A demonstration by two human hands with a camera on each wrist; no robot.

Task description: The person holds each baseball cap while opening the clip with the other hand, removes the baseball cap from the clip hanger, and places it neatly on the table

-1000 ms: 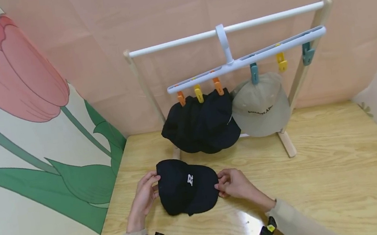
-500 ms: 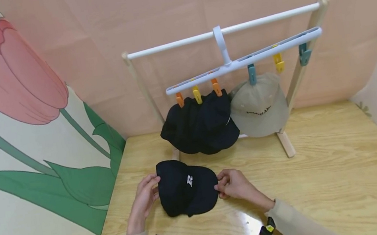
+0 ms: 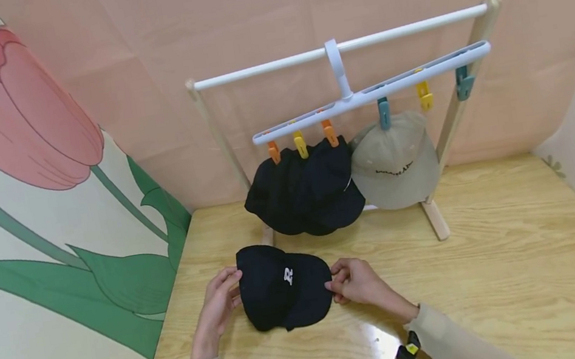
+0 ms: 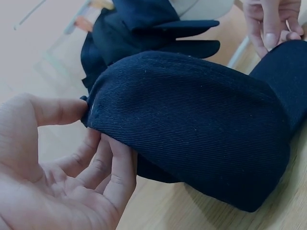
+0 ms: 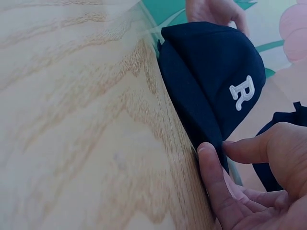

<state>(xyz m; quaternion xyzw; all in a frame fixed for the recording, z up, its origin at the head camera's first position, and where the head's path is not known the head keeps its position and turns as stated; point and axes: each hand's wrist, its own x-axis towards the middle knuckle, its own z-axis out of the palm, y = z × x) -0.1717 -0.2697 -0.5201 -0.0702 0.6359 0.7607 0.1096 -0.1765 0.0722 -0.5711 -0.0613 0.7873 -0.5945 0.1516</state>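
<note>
A dark navy baseball cap point(image 3: 266, 287) with a white letter R lies on the table, its brim pointing right. At the crown's left end my left hand point(image 3: 220, 302) pinches the back edge; the left wrist view shows the thumb on top and fingers point(image 4: 117, 163) under the fabric. My right hand point(image 3: 356, 282) pinches the tip of the brim point(image 5: 211, 129) between thumb and forefinger. Behind, two dark caps point(image 3: 303, 192) hang overlapped from orange and yellow clips point(image 3: 300, 144), and a beige cap point(image 3: 396, 164) hangs from a teal clip point(image 3: 384, 114).
A drying rack point(image 3: 415, 26) with a white top bar and wooden legs stands at the back of the table point(image 3: 526, 268). From it hangs a pale blue clip hanger point(image 3: 437, 67), tilted up to the right. A yellow clip point(image 3: 425, 96) and another teal clip point(image 3: 464, 84) hold nothing.
The navy cap and my left hand have shifted very slightly left. Both hands keep the same hold.
</note>
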